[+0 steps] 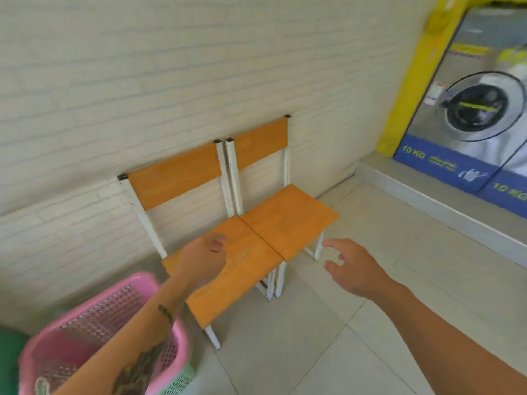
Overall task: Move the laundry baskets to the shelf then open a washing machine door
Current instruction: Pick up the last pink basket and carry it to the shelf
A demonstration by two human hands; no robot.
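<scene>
At seven o'clock, nearest me, the pink laundry basket [99,334] sits on the floor with a green one nested under it, no shelf in view, so I judge that step unfinished. My left hand [204,259] hangs loosely curled and empty over the orange chairs [256,246]; my right hand [352,269] spreads open, holding nothing. Far off at two o'clock, the washing machine door [479,106] looks shut.

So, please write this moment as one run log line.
left hand: empty, over chair seat | right hand: open, empty | pink basket: floor | washer door: closed
</scene>
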